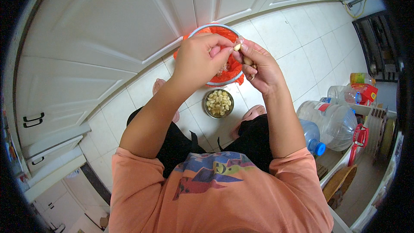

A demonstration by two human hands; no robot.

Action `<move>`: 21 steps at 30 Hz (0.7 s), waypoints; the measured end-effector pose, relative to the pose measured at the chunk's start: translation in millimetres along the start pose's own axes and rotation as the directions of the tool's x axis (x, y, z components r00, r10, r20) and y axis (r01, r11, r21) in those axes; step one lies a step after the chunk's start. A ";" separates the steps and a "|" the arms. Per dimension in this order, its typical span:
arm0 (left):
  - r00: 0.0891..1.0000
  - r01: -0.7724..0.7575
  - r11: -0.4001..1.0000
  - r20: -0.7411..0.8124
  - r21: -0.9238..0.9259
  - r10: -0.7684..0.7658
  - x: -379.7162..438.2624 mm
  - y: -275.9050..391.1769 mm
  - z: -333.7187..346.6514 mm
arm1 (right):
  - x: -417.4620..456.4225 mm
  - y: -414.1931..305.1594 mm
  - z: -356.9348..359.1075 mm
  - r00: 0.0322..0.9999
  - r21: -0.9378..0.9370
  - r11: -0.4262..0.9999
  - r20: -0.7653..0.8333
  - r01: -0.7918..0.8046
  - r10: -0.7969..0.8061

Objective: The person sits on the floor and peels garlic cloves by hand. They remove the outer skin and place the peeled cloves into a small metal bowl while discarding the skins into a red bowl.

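A pale garlic clove (237, 47) is held between my two hands, above a bin. My left hand (202, 58) pinches its near end between thumb and forefinger. My right hand (260, 61) grips the other side, with a bit of papery skin by the thumb. More unpeeled cloves (248, 61) are tucked in the right palm under curled fingers. Below is the round bin (223, 83), lined with a red plastic bag (234, 68), with garlic skins (222, 70) inside. Closer to me, a metal bowl (205, 107) of peeled garlic cloves (220, 102) rests on the floor between my feet.
White cabinets (106, 16) run along the far and left sides, close behind the bin. To the right, large plastic bottles (326, 124) and a blue-capped jug (310, 136) stand by a white shelf unit (338, 161). A black rack (376, 45) stands farther off on the tiled floor (304, 64).
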State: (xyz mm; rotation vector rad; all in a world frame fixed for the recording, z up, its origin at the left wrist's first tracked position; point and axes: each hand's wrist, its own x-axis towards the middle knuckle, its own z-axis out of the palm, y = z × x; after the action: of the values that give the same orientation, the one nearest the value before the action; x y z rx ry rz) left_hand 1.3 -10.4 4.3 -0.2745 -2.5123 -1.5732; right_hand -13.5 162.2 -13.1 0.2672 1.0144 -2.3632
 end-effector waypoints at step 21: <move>0.947 -0.319 0.918 0.111 0.235 0.301 3.3 -1.3 -3.5 | 0.7 0.8 -5.7 0.999 -0.126 0.992 -0.038 -0.021 0.017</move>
State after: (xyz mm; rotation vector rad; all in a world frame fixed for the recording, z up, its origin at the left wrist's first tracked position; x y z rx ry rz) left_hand -2.0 -13.8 5.4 -0.6679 -2.5296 -1.1325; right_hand -13.8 165.5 -17.8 0.2722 1.1688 -2.2735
